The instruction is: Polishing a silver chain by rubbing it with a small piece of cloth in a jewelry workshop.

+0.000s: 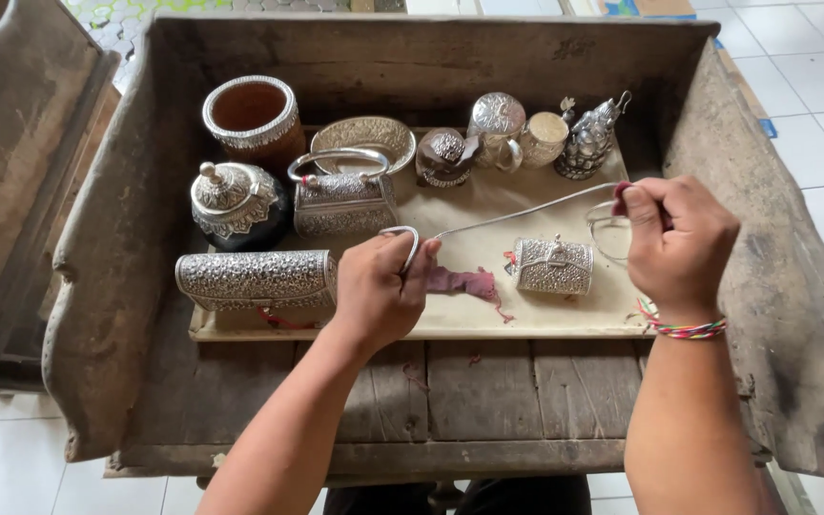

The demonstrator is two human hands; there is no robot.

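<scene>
Flanking silver wire (pixel 526 214): embossed purse (pixel 553 265), clutch (pixel 256 278).

Left hand (pixel 379 291) pinches looped end of thin silver wire (pixel 517 217); right hand (pixel 676 243) grips other end above small embossed silver purse (pixel 552 265) on cream tray (pixel 536 319).

The tray (pixel 412 420) is rough, weathered grey wood, cracked and matt, lined with a pale matt board (pixel 488 319). On it, the purse (pixel 553 265), clutch (pixel 255 279), handbag (pixel 343 202) and lidded bowl (pixel 234 195) are embossed silvery metal with a dull sheen. The wire (pixel 517 217) is thin, smooth, bright metal. The cup (pixel 252 113) has a matt brown inside. A reddish cloth scrap (pixel 464 282) looks soft and frayed.
</scene>
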